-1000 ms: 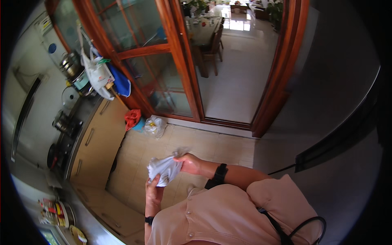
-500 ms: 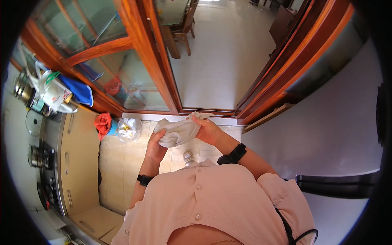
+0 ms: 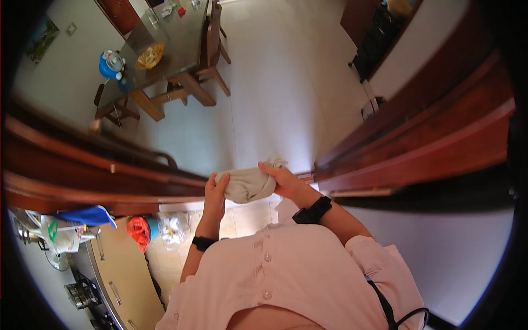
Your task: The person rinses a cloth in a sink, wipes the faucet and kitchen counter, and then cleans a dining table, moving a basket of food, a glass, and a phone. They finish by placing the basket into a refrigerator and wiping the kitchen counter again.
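A crumpled off-white cloth (image 3: 250,186) is stretched between my two hands in front of my chest. My left hand (image 3: 215,190) grips its left end, thumb on top. At the other end my right hand (image 3: 281,179) pinches the fabric, and a bunched tip of cloth sticks out above the fingers. The undersides of both hands are hidden. Each wrist wears a black band.
I am at a doorway with a reddish wooden frame (image 3: 418,148) on the right. Beyond it stand a dining table (image 3: 179,47) and a wooden chair (image 3: 212,52). Behind left are a bin with a red bag (image 3: 138,232), a clear plastic bag (image 3: 173,231) and cabinets (image 3: 121,269).
I have moved forward into the doorway, so the dining room fills more of the view and the kitchen things have slid back. The cloth stays in both hands.
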{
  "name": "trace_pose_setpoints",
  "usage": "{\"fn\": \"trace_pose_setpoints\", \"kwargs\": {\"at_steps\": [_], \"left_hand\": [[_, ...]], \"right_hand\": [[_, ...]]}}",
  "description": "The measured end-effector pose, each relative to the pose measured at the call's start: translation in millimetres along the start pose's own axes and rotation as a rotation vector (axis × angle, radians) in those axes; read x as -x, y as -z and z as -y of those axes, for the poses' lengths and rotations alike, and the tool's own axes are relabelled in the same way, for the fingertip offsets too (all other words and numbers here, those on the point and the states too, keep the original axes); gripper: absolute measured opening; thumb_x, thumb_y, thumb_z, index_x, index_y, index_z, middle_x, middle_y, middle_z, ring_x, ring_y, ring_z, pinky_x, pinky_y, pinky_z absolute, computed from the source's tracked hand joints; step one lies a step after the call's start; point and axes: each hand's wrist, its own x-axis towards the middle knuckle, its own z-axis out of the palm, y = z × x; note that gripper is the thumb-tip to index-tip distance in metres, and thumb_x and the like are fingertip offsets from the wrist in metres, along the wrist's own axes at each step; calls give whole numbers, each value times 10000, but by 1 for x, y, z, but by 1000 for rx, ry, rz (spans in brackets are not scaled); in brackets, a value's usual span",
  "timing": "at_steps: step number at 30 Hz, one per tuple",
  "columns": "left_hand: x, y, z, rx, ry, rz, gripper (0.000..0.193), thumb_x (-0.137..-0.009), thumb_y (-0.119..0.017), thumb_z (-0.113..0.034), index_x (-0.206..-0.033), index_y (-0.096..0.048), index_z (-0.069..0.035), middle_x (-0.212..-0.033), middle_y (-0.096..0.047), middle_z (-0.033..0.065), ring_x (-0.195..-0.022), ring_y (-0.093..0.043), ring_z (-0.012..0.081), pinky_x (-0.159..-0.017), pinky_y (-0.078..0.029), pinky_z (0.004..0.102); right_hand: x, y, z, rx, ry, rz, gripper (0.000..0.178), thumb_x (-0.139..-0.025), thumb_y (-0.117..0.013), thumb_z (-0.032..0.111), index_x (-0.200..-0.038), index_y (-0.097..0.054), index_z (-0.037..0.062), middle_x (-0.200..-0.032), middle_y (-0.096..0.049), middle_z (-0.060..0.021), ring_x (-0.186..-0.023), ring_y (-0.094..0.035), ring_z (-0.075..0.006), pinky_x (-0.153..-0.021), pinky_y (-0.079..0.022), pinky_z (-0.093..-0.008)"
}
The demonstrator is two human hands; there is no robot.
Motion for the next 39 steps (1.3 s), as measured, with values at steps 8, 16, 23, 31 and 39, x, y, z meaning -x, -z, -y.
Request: {"fn": "trace_pose_setpoints", "kwargs": {"at_steps": [8, 16, 23, 31, 39], "left_hand": [[-146, -61, -110, 139, -59, -365, 248, -978, -557, -260, -1097, -531, -44, -981, -624, 87, -890, -636, 200, -780, -539, 338], [-275, -24, -156, 580, -129, -228, 354, -1015, -437, -314, -1160, -580, -24, -1101, -653, 125, -1013, -642, 249, -894, -535, 411], [-404, 20, -215, 593, -230, -408, 333, -1014, -449, -288, -1211, -550, -39, -1164, -629, 113, -1066, -617, 249, -922, -515, 409], [-564, -22, -336, 381, -346, -298, 293, -910, -587, 4, -1184, -557, -97, -1136, -617, 86, -1043, -615, 200, -923, -512, 358], [-668, -33, -360, 220, -351, -495, 187, -901, -624, -11, -1071, -646, -86, -1029, -651, 21, -936, -620, 123, -837, -513, 276]], "right_hand": [[-116, -39, 183, 120, -103, 191, 239, -935, -651, 242, -1029, -622, 24, -970, -669, -74, -903, -664, -190, -846, -557, -351], [-242, -42, 280, 129, -207, 170, 299, -997, -530, 327, -1069, -581, 41, -992, -675, -122, -916, -664, -233, -857, -545, -390], [-345, -45, 420, 182, -102, 35, 411, -1035, -391, 371, -1170, -522, 6, -1165, -633, -215, -1056, -627, -292, -943, -499, -447], [-447, -155, 534, 698, 224, 56, 485, -1002, -504, 398, -1335, -536, 46, -1326, -541, -82, -1201, -509, -167, -1042, -370, -325], [-617, -229, 641, 1984, 305, -160, 510, -978, -515, 451, -1228, -580, 11, -1116, -667, -97, -988, -650, -252, -857, -509, -388]]}}
